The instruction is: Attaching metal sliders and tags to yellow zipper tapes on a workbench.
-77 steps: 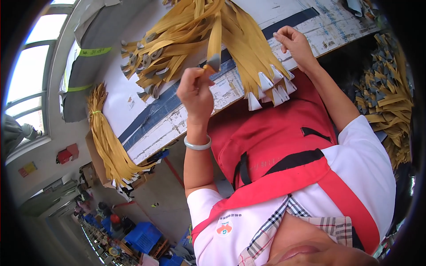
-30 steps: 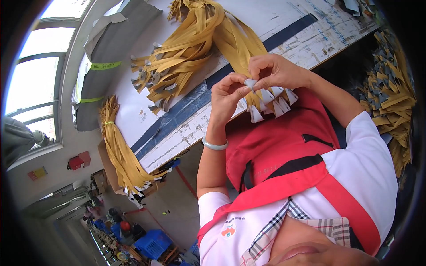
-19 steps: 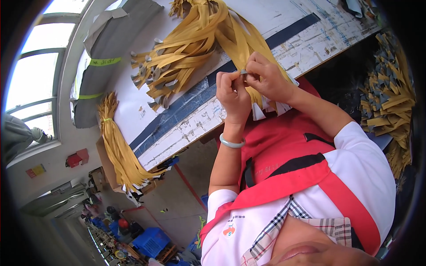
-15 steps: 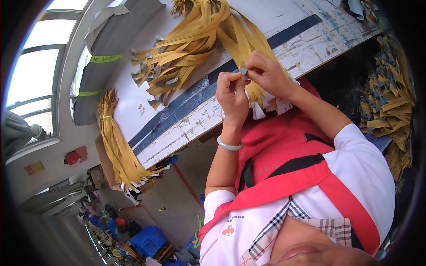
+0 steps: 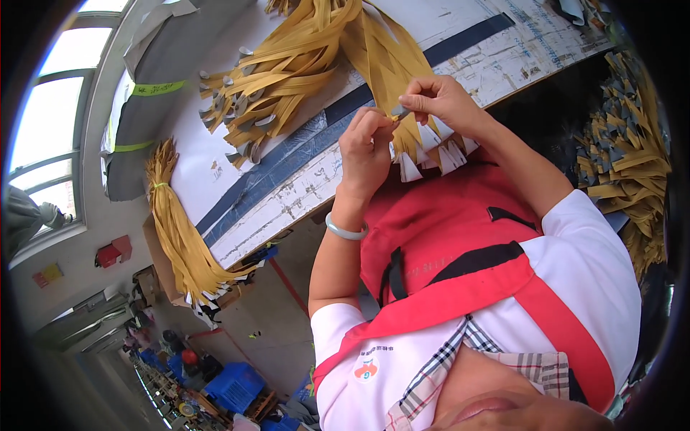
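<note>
My left hand, with a pale bangle at its wrist, is closed in a pinch at the end of a yellow strap. Close against it, my right hand pinches a small grey patch between thumb and fingers. The two fingertips nearly meet, and they hide most of the strap end. Beneath and behind the hands, a fan of flat yellow straps runs over the table's near edge, with white tips hanging by my red apron. To its left lies a pile of yellow straps with grey ends.
The worn white table carries a dark blue strip along its front. A tied yellow strap bundle hangs over its left end. Grey wrapped sheets stand behind. At right is a heap of grey-tipped straps; blue crates stand on the floor.
Both hands have shifted slightly left in the picture. The grey patch shows more between the right fingers, and a bit of yellow strap now shows at the left fingertips.
</note>
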The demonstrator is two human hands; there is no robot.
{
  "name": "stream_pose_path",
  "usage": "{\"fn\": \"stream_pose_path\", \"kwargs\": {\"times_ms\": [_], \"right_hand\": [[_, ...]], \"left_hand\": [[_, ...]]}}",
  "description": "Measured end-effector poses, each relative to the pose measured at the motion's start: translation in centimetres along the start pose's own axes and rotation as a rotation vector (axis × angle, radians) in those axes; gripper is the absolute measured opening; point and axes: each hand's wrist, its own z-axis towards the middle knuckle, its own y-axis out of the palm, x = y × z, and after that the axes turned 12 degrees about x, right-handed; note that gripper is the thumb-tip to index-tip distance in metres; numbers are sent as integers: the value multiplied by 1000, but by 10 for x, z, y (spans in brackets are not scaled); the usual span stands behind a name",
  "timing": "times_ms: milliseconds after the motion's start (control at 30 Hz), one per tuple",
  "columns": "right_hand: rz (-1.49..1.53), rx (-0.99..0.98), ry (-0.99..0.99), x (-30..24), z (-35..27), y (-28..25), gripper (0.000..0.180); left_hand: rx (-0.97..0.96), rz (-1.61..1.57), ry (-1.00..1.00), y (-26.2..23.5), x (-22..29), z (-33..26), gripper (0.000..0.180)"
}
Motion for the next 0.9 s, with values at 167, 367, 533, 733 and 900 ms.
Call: {"fn": "stream_pose_path", "kwargs": {"times_ms": [167,367,533,733,900], "right_hand": [[-67,172,-112,-7,15,-43,21],[-855,-271,-598,-1,-37,-17,20],[-984,-410,-490,3,-24,-15,17],[-486,-370,-376,-12,-15,-23,14],[-79,-320,-7,-19,-9,-3,11]], "left_hand": [[594,-211,-185,-67,3,55,11],[437,-68,-264,-93,-24,24,13],[159,-75,-307,-24,-18,-23,10],[-61,-169,-257,3,3,-24,22],[-11,-234,-202,4,6,-19,23]]}}
